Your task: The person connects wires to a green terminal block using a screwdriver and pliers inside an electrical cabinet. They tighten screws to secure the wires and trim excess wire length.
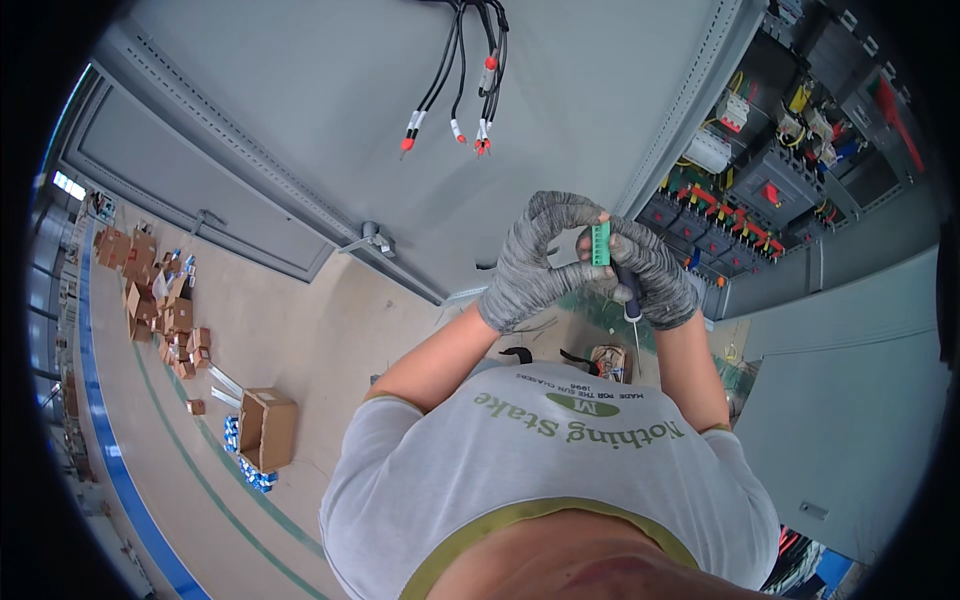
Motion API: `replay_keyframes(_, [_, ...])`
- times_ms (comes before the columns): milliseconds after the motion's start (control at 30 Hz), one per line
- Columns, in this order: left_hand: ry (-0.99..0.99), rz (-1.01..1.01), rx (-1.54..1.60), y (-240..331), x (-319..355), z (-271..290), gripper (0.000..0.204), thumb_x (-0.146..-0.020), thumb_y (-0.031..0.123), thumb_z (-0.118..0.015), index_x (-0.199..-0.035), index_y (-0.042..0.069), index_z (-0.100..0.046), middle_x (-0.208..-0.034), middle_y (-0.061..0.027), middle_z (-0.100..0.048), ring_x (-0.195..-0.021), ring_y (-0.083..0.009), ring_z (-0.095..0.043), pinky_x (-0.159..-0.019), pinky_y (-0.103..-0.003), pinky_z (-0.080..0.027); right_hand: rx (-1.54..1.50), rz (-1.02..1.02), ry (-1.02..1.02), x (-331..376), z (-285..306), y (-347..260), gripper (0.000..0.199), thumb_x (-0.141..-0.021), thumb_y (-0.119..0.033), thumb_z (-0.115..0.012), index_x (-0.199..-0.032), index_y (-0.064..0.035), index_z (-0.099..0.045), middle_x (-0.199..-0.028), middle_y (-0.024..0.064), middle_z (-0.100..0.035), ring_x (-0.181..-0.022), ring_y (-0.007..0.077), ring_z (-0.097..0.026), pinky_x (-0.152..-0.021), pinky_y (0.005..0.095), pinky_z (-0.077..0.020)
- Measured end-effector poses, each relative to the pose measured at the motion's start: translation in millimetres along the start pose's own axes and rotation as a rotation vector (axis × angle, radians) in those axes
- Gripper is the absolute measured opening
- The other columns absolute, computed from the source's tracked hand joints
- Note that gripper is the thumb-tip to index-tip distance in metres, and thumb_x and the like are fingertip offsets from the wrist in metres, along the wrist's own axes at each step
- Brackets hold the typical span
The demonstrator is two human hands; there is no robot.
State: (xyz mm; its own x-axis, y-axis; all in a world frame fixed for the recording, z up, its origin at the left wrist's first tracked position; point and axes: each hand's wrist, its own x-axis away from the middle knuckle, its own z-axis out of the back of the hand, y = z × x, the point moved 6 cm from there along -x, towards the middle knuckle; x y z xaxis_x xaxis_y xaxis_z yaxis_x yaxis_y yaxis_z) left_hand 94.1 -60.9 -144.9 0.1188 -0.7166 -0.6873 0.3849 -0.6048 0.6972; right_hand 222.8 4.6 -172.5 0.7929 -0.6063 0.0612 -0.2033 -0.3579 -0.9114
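In front of my chest, both hands meet in grey knitted gloves with bare fingertips. My left hand (535,262) is closed, its thumb and fingertips pinching a small green terminal block (601,244) with a row of openings along its face. Close against it on the right is my right hand (655,272), fingers curled round the dark handle of a screwdriver (632,308). The screwdriver's thin metal shaft points down toward my body. My right fingertips are at the block's edge; whether they grip it too is hard to tell.
Black cables (460,80) with white sleeves and red tips hang before a grey cabinet panel (590,90). Breakers and wiring (720,220) fill the cabinet at right. A grey door (200,180) stands at left. Cardboard boxes (268,430) lie on the floor.
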Motion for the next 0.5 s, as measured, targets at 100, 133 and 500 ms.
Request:
replay_keyframes(100, [0.031, -0.032, 0.038, 11.0, -15.1, 6.8, 0.058, -0.066, 0.017, -0.086, -0.117, 0.008, -0.061, -0.117, -0.0083, -0.059, -0.099, -0.0201, -0.057, -0.089, -0.033, -0.047, -0.003, 0.105, -0.069, -12.6, -3.8, -11.8, 0.038, -0.089, -0.036, -0.067, -0.105, -0.0021, -0.061, -0.087, 0.0011, -0.060, -0.068, 0.0047, -0.053, -0.059, 0.0180, -0.0424])
replay_keyframes(133, [0.083, -0.013, 0.111, 14.3, -19.9, 8.9, 0.057, -0.069, 0.017, -0.084, -0.119, 0.007, -0.060, -0.118, -0.0086, -0.058, -0.099, -0.0200, -0.057, -0.089, -0.033, -0.047, 0.001, 0.145, -0.089, -17.6, -7.0, -19.3, 0.038, -0.090, -0.038, -0.066, -0.103, -0.0026, -0.061, -0.083, 0.0004, -0.059, -0.065, 0.0041, -0.051, -0.056, 0.0176, -0.0411])
replay_keyframes(500, [0.648, -0.121, 0.163, -15.4, -26.1, 86.1, 0.037, -0.098, 0.012, -0.051, -0.134, 0.003, -0.049, -0.133, -0.0106, -0.052, -0.106, -0.0160, -0.053, -0.095, -0.033, -0.043, 0.049, 0.363, 0.058, -50.9, -31.0, -86.2, 0.034, -0.091, -0.038, -0.065, -0.095, -0.0047, -0.059, -0.070, -0.0005, -0.053, -0.053, 0.0045, -0.045, -0.047, 0.0173, -0.0346])
